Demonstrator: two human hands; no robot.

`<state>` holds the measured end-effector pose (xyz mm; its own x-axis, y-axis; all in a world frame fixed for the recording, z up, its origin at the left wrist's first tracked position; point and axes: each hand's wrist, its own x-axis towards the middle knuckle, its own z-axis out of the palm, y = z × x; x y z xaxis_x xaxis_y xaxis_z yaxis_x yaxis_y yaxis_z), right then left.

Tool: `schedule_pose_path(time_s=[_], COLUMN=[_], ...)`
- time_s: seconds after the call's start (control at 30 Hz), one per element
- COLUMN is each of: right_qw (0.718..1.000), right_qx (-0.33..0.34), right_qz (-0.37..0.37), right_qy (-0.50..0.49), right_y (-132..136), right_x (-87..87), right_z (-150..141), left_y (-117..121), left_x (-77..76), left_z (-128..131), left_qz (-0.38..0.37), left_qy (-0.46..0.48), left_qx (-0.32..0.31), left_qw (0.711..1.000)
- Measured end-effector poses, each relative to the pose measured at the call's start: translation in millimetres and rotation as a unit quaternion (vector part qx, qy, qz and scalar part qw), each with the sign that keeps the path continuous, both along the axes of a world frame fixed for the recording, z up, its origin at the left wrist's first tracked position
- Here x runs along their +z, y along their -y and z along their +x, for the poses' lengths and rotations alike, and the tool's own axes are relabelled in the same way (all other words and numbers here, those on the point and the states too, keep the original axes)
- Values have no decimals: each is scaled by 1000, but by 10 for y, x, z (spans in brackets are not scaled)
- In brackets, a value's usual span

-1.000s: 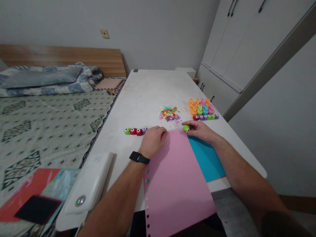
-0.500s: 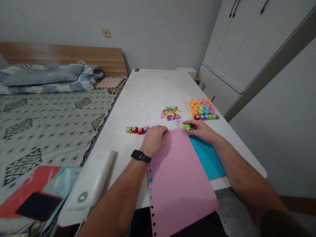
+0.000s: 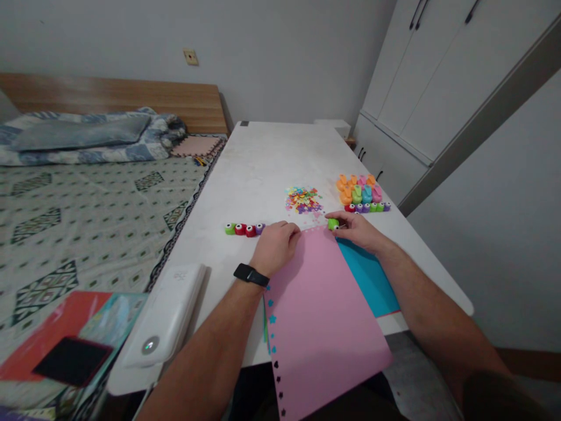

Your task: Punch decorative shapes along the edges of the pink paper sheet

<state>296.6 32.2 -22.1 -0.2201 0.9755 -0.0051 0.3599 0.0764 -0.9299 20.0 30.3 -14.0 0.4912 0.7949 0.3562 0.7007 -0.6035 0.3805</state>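
A pink paper sheet (image 3: 319, 304) lies on the white table (image 3: 263, 169), hanging over the near edge, with a row of star-shaped holes along its left side. My left hand (image 3: 276, 245), fingers curled, presses on the sheet's far left corner. My right hand (image 3: 357, 230) grips a small green punch (image 3: 333, 223) at the sheet's far right corner. A blue sheet (image 3: 368, 275) lies under the pink one on the right.
Small punches (image 3: 243, 228) stand in a row left of my left hand. A pile of coloured paper cut-outs (image 3: 302, 200) lies beyond the sheet. More punches (image 3: 362, 193) are grouped at the right. A white device (image 3: 164, 318) sits at the near left corner; a bed (image 3: 87, 193) is left.
The pink sheet has slid slightly right with its near end swinging rightwards. Both hands stay at its far corners, the right one still on the green punch.
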Motion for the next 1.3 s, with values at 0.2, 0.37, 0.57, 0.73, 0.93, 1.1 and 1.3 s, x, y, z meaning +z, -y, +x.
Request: schedule_pose_path(time_s=[0.2, 0.37, 0.57, 0.73, 0.93, 1.1, 1.3], right_qw=[999, 997, 993, 992, 992, 994, 994], right_qx=[-9, -15, -46, -52, -41, -36, -35], right_qz=[-2, -30, -66, -78, -76, -70, -70], right_qy=[-30, -69, -86, -85, -90, -73, -73], right_y=[-7, 14, 34, 43, 48, 37, 41], right_x=[-8, 31, 73, 85, 98, 80, 82], right_z=[-10, -32, -54, -60, -51, -24, -18], left_y=[-4, -13, -14, -8, -18, -29, -22], left_x=[-11, -24, -24, -11, -20, -18, -5], left_z=[-1, 1, 6, 11, 12, 3, 5], left_qz=[-2, -6, -18, -31, -40, -45, -44], left_qy=[1, 5, 25, 30, 31, 28, 31], left_qx=[1, 3, 8, 7, 12, 10, 8], left_qw=[1000, 1000, 999, 999, 999, 999, 999])
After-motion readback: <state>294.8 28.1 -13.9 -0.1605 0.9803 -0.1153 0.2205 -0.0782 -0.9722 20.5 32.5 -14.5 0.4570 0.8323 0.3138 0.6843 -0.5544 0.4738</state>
